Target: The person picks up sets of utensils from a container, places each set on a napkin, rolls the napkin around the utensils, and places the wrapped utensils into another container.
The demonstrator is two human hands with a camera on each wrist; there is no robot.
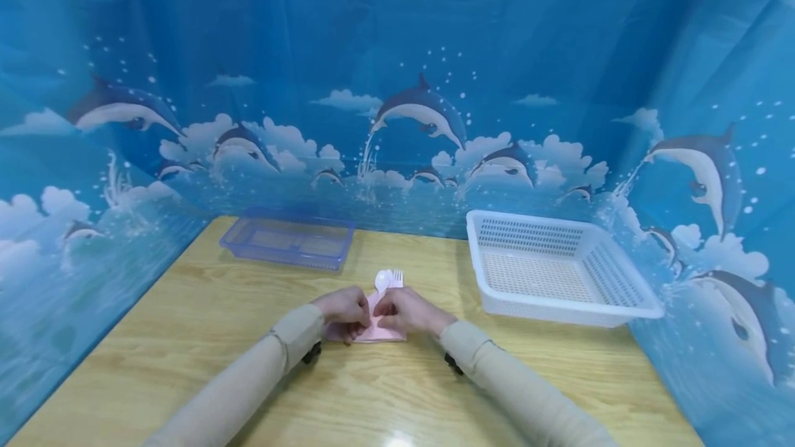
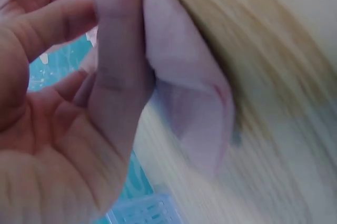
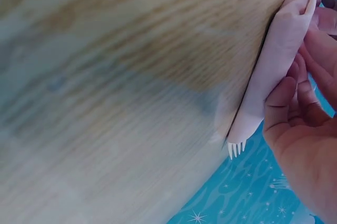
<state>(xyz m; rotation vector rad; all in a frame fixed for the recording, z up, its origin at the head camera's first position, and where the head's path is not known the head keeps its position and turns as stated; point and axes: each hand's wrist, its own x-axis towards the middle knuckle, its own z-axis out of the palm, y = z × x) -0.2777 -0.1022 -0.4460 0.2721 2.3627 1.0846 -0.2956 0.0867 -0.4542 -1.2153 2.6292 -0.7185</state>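
Napkin (image 1: 375, 328), pink, lying mid-surface (image 1: 205, 316) and pinched by both the left hand (image 1: 343, 310) and right hand (image 1: 404, 312) around a white spoon (image 1: 382, 281) and fork (image 3: 236, 148); uneven folding could probably let the cutlery slip out.

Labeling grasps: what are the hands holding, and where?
Both the left hand and right hand pinch the pink napkin around a fork and spoon, at its folded edges.

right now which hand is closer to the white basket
Right. The right hand rests on the pink napkin at the table's middle, on the side toward the white basket. The left hand holds the napkin's far side, farther from the basket.
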